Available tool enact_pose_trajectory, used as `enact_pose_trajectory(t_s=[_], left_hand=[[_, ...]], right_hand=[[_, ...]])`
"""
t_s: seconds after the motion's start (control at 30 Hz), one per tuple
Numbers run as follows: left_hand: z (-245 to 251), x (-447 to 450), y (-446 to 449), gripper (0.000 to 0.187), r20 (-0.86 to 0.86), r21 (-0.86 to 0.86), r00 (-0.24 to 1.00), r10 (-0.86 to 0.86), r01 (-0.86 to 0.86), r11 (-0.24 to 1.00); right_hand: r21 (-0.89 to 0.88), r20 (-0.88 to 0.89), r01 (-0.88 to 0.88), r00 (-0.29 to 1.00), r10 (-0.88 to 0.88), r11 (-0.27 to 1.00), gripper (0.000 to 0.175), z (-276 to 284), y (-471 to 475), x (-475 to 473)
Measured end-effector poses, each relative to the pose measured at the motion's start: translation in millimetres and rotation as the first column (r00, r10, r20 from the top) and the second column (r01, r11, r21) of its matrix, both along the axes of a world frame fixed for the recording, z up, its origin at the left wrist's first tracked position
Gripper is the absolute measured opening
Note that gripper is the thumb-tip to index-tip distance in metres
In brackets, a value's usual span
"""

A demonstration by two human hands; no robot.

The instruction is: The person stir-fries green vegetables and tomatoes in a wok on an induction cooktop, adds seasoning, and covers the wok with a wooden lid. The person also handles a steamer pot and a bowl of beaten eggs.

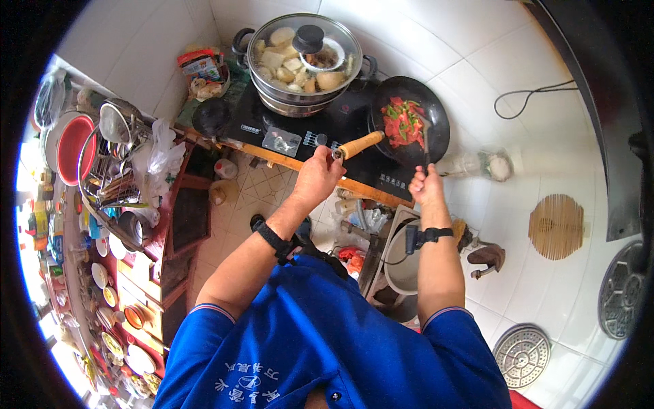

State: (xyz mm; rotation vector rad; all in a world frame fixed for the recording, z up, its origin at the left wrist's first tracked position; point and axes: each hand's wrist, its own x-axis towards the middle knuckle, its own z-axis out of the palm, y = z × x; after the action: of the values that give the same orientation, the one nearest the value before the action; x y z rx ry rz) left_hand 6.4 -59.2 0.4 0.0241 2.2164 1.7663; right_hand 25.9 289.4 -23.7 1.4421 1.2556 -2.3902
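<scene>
My left hand (323, 171) grips the end of the wooden handle (361, 145) of a black wok (439, 110), which tilts on the right of the glass-topped cooktop (357, 110). In the wok lie red pieces, perhaps meat or tomato, and green pepper strips (403, 120). My right hand (428, 184) is closed around a metal spatula (426, 140), whose blade touches the food at its right side. Left of the wok, a steel steamer pot (296, 106) with a glass lid holds pale chunks of food and a small bowl.
A food packet (200, 66) stands at the cooktop's back left. A dish rack (110, 179), a red basin (76, 149) and several plates are at the left. Below the wooden counter edge (286, 161) is a pale basin (403, 260). A bamboo mat (556, 226) hangs on the tiled wall.
</scene>
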Motion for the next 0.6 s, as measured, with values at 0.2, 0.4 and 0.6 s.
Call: enact_pose_trajectory(t_s=[0.2, 0.4, 0.6], left_hand=[[1, -1, -3, 0.026, -0.021, -0.030, 1.000, -0.001, 0.000, 1.000], [4, -2, -3, 0.026, -0.037, -0.029, 0.999, 0.004, -0.005, 1.000], [3, -3, -3, 0.026, -0.006, -0.035, 1.000, 0.010, -0.011, 0.999]], right_hand=[[0.033, -0.041, -0.016, 0.999, 0.017, 0.999, 0.050, 9, -28, 36], [0.036, 0.019, -0.115, 0.993, 0.114, 0.993, 0.048, 22, -53, 51], [0.154, 0.006, -0.114, 0.993, 0.114, 0.982, 0.048, 31, -66, 74]])
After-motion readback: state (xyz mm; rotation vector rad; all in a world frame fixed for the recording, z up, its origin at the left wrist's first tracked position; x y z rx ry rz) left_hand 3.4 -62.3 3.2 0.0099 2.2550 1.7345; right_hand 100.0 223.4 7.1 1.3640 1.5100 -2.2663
